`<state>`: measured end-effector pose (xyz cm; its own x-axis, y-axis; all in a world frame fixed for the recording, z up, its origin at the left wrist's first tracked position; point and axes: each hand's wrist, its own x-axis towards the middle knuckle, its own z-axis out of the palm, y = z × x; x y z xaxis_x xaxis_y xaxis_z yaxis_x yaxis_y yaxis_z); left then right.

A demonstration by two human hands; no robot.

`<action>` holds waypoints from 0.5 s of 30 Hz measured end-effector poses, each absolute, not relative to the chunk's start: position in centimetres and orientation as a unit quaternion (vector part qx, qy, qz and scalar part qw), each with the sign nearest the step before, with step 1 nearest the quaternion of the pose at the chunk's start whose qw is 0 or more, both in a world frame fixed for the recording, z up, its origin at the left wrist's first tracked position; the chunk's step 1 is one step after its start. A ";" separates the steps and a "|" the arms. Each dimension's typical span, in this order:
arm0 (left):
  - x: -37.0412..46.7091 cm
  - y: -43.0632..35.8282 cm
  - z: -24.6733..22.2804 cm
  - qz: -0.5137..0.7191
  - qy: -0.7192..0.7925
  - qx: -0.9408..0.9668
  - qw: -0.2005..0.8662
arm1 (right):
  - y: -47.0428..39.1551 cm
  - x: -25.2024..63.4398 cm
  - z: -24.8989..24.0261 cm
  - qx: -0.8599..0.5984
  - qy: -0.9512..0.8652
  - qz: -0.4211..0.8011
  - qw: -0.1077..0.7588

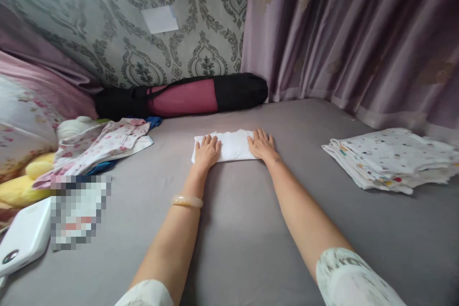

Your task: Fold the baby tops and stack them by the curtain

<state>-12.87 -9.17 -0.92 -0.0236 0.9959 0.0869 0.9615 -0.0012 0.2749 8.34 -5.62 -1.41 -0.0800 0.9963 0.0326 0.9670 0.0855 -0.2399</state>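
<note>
A white cloth (pixel 234 146), folded into a flat strip, lies on the grey bed sheet (pixel 244 210) in front of me. My left hand (pixel 208 151) rests flat on its left end, fingers spread. On its right end lies my right hand (pixel 261 145), palm down with the fingers apart. Neither hand grips the cloth; both press on it from above. A stack of folded patterned cloths (pixel 390 158) sits to the right, apart from my right hand.
Along the wall lies a long black and red bag (pixel 182 97). Patterned clothes (pixel 107 141), a yellow plush item (pixel 25 184), a blurred-out flat item (pixel 79 213) and a white device (pixel 27 234) are at the left. Purple curtains (pixel 344 33) hang at the right.
</note>
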 end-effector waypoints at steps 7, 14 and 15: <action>-13.3 -8.7 -0.8 0.123 0.701 0.698 0.078 | -4.9 8.7 -1.0 -0.669 -0.733 0.066 0.103; -15.1 -5.8 -1.0 0.065 0.705 0.701 0.091 | -4.3 9.2 -0.8 -0.656 -0.742 0.070 0.123; -15.5 -5.4 -0.8 0.050 0.703 0.704 0.086 | -4.2 9.3 -0.8 -0.655 -0.742 0.069 0.124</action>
<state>-15.46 -5.39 -0.81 0.0068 0.9987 -0.0498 0.9814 0.0029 0.1920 9.28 -4.22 -0.78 -0.1105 0.9895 0.0930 0.9554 0.1316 -0.2645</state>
